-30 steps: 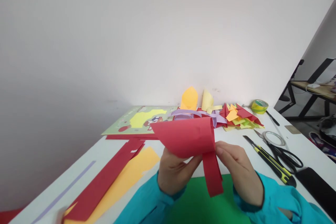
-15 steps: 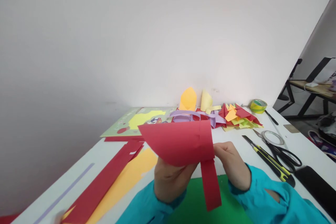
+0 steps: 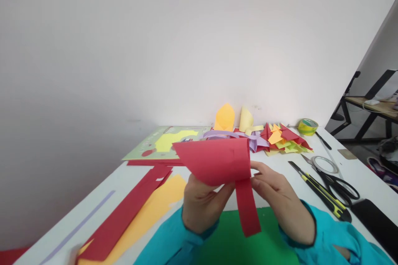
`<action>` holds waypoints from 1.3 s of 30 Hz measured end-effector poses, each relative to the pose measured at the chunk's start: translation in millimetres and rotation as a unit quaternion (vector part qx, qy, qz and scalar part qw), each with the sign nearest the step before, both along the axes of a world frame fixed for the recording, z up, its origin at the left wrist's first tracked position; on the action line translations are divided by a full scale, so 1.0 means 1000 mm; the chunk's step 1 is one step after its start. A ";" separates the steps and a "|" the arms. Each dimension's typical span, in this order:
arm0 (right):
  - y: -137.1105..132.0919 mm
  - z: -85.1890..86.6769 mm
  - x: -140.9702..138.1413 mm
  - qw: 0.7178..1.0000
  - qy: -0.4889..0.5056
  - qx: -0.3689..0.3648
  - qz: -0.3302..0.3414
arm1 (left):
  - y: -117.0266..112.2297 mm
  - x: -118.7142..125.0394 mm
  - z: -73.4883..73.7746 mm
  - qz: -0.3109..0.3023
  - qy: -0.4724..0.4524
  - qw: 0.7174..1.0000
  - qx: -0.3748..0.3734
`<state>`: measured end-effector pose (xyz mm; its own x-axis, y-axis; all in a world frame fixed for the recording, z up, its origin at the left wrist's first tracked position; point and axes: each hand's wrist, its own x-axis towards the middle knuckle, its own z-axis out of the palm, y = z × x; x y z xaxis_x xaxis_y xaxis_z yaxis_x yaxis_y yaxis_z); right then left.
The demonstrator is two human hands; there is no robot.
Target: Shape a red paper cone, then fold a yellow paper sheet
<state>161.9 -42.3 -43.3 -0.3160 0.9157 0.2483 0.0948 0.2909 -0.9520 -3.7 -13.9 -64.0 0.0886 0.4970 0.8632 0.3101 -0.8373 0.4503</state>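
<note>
A curved piece of red paper is held up over the table, with a red strip hanging down from its right end. My left hand grips the paper from below, its fingers closed on the underside. My right hand pinches the paper's right edge where the strip begins. Both arms wear teal sleeves. A green sheet lies on the table under my hands.
Red strips and an orange sheet lie at the left. A pile of folded coloured papers, a green booklet and a tape roll sit at the back. A utility knife, scissors and a phone lie right.
The red paper has swung slightly, first lower and left, then back up to the right. My right hand has shifted along its right edge. Both hands have kept their hold.
</note>
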 end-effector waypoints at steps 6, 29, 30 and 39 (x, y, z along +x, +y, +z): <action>0.000 0.001 -0.004 0.999 0.025 -0.038 0.010 | -0.003 0.004 0.001 -0.015 0.025 0.999 -0.018; 0.003 0.002 0.000 0.999 0.009 0.006 0.039 | -0.001 -0.001 0.004 0.015 0.005 1.000 0.006; 0.001 0.003 -0.001 0.999 0.015 0.001 0.043 | -0.001 0.000 0.004 0.015 0.010 1.000 0.007; -0.003 0.000 -0.003 0.993 0.078 -0.074 0.039 | -0.005 0.004 0.005 0.030 0.035 0.999 0.021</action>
<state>158.9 -44.8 -42.9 -0.3550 0.9202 0.1647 -0.0743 0.1478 -0.9862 -0.1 -19.3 -59.0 0.1199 0.4664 0.8764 0.3893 -0.8341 0.3907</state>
